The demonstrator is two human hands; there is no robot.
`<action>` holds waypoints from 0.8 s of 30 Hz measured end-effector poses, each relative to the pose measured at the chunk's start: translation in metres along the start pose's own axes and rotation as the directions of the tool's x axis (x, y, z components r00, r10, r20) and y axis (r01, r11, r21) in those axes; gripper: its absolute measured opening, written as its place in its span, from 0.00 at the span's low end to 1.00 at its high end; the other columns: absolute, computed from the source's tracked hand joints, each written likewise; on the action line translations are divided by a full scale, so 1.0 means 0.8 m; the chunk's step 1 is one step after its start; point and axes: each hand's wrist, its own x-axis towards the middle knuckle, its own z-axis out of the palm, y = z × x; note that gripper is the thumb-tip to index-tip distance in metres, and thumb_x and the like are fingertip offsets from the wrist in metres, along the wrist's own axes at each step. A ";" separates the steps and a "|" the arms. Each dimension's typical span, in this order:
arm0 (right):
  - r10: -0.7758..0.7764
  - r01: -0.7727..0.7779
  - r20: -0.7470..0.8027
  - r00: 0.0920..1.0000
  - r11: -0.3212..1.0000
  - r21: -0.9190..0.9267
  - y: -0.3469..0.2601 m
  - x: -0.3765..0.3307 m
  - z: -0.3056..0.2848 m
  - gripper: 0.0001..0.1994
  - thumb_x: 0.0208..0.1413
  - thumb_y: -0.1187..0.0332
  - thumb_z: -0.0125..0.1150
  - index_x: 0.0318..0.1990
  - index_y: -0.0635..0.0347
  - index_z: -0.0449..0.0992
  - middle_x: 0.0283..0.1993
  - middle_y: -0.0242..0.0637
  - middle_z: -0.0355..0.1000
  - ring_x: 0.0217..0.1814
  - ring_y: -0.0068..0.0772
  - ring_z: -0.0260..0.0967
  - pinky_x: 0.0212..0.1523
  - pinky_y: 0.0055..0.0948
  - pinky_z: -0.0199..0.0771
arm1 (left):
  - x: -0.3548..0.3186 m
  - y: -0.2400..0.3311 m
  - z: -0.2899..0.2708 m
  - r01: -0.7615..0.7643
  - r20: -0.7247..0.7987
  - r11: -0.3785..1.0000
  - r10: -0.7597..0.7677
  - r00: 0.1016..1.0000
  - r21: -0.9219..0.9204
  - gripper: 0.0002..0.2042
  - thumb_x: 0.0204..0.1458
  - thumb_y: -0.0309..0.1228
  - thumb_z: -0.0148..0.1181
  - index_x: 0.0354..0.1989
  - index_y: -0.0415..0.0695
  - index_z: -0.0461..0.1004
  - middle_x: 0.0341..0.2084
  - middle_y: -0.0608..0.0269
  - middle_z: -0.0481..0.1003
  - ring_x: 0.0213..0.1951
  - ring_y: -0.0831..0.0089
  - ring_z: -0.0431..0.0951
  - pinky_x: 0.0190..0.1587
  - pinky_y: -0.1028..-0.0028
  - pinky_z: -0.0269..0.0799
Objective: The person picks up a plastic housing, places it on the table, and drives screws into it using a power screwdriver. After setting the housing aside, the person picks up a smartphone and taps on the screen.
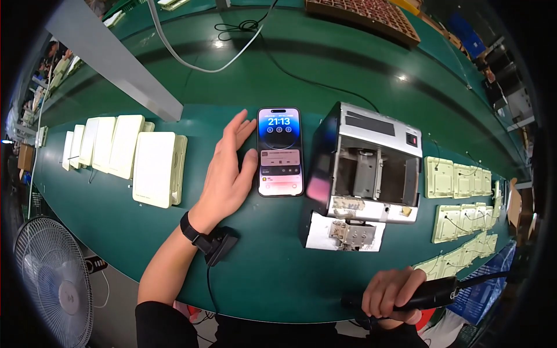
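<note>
My left hand (229,171) lies on the green table with its fingers stretched out, just left of a smartphone (281,165) whose screen is lit. A black strap with a dark box-shaped device (219,245) sits on my left wrist, and a cable runs down from it. At the table's near edge on the right, my right hand (394,294) is closed round a black corded electric screwdriver (435,294). The tool lies roughly level, its cord leaving to the right. Between the hands, farther back, stands a silver and black machine (371,168) with an open front bay.
Cream plastic panels (154,168) lean in a row at the left. Cream housings with thin wires (452,223) lie in rows at the right. A grey post (116,58) rises at the back left. A fan (55,284) stands at the lower left; a compartmented tray (365,20) is at the back.
</note>
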 end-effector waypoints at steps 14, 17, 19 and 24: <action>0.060 -0.060 0.010 0.998 0.998 0.015 -0.002 0.003 -0.011 0.18 0.66 0.59 0.67 0.40 0.63 0.65 0.16 0.40 0.68 0.12 0.35 0.65 0.16 0.38 0.75 | -0.005 0.017 0.000 -0.078 0.013 0.981 0.077 0.997 0.177 0.31 0.57 0.29 0.59 0.70 0.37 0.59 0.65 0.40 0.67 0.69 0.41 0.63 0.71 0.52 0.58; 0.048 -0.048 -0.004 0.999 0.999 0.002 -0.001 0.003 -0.010 0.18 0.66 0.59 0.67 0.41 0.63 0.65 0.17 0.40 0.68 0.12 0.35 0.65 0.16 0.38 0.75 | -0.002 0.016 0.001 -0.098 0.013 0.977 0.097 0.995 0.188 0.31 0.57 0.29 0.60 0.70 0.37 0.60 0.65 0.40 0.67 0.69 0.41 0.63 0.71 0.51 0.58; 0.043 -0.043 -0.003 0.999 0.999 0.002 -0.001 0.002 -0.009 0.19 0.66 0.58 0.67 0.41 0.62 0.65 0.17 0.40 0.68 0.12 0.36 0.65 0.16 0.38 0.75 | -0.001 0.016 0.001 -0.123 0.020 0.974 0.121 0.992 0.189 0.30 0.57 0.30 0.60 0.69 0.38 0.61 0.65 0.40 0.67 0.69 0.41 0.63 0.71 0.51 0.58; 0.077 -0.077 0.073 0.994 0.997 -0.002 -0.004 0.003 -0.015 0.19 0.66 0.58 0.67 0.42 0.62 0.64 0.17 0.39 0.68 0.13 0.35 0.65 0.17 0.37 0.75 | -0.001 0.021 0.000 -0.167 0.047 0.951 0.161 0.986 0.260 0.28 0.57 0.31 0.61 0.68 0.42 0.66 0.66 0.40 0.66 0.70 0.42 0.63 0.71 0.50 0.58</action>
